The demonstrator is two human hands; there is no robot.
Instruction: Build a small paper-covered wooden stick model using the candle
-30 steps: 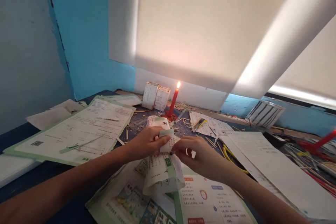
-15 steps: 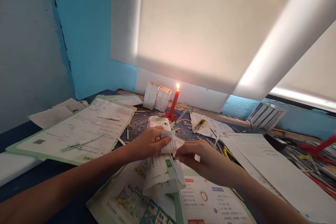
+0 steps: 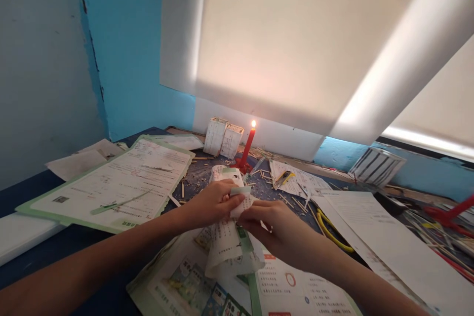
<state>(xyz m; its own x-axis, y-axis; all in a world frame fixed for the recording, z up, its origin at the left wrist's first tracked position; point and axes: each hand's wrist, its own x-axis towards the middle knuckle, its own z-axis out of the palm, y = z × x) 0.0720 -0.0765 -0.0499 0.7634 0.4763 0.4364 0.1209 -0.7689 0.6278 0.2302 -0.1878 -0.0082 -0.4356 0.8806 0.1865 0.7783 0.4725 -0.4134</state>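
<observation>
Printed paper (image 3: 225, 249), curled and folded, stands between my hands above an open booklet (image 3: 281, 281). My left hand (image 3: 213, 201) pinches its upper part, thumb and fingers closed on a folded strip. From the right, my right hand (image 3: 272, 222) presses its bent fingers against the same paper; its fingertips are partly hidden. Just behind the paper, a lit red candle (image 3: 248, 148) stands upright in a red holder.
Two small paper-covered boxes (image 3: 223, 138) stand left of the candle. Sheets with a green border (image 3: 148, 173) lie at the left. A yellow cutter (image 3: 284, 178), yellow-handled tool (image 3: 333, 232), white sheets (image 3: 388, 242) and scattered sticks are at the right.
My right hand has moved slightly left along the paper, closer to my left hand. The view has shifted a little, showing more of the yellow-handled tool.
</observation>
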